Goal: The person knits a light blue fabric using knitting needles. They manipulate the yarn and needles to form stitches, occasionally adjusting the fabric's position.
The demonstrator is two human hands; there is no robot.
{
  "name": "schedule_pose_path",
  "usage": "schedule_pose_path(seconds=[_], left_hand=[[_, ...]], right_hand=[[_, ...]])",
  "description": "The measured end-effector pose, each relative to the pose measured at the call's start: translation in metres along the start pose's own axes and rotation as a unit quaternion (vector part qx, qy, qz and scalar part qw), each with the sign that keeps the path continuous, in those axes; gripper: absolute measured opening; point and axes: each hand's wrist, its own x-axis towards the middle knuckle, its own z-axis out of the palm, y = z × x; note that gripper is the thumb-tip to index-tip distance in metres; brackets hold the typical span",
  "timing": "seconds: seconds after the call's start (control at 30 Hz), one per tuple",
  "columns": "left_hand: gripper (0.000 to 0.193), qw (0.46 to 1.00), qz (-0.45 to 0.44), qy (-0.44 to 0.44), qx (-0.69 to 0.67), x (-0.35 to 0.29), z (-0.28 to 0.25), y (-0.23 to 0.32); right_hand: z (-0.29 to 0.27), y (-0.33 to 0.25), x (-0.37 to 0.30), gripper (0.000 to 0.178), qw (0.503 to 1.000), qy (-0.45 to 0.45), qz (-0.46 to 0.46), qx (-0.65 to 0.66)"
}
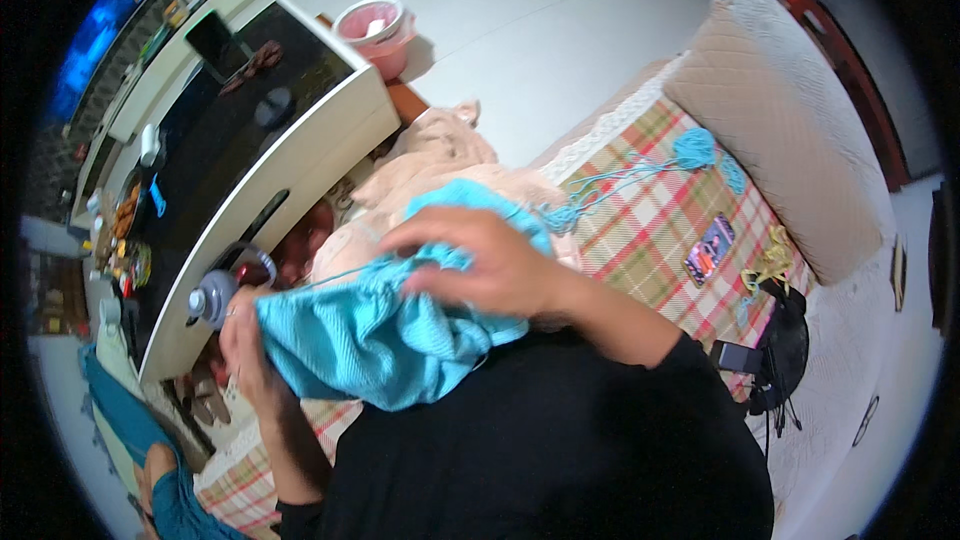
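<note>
A turquoise knitted piece (pixel 370 345) lies bunched over my lap. My left hand (pixel 248 345) is closed on its left edge, fingers wrapped round the fabric. Above the middle of the knitting, my right hand (pixel 490 265) is slightly blurred, its thumb and forefinger apart with turquoise fabric showing between them. A thin turquoise strand runs across the top of the piece toward the right hand. Loose turquoise yarn (pixel 565 218) trails over the plaid cover (pixel 630 270) to a yarn ball (pixel 694 148). Peach cloth (pixel 430 150) covers my legs beneath the knitting.
To the left stands a dark-topped table (pixel 200 175) with a grey bottle (pixel 212 298) by its near side. Pink and white buckets (pixel 385 45) stand beyond it. At right are a lit phone (pixel 710 248), a black pouch (pixel 782 350) and a cushion (pixel 765 150). Another person's leg (pixel 160 475) shows lower left.
</note>
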Motion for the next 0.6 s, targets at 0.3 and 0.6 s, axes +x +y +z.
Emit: schedule_pose_path(seconds=[0.3, 0.6], left_hand=[[0.034, 0.999, 0.012, -0.025, 0.024, -0.008, 0.013, 0.031], [0.024, 0.872, 0.269, -0.401, 0.077, -0.011, 0.042, 0.056]], right_hand=[[-0.051, 0.027, -0.042, 0.008, 0.986, 0.115, 0.112, -0.052], [-0.104, 0.065, -0.138, 0.009, 0.869, 0.353, 0.183, -0.297]])
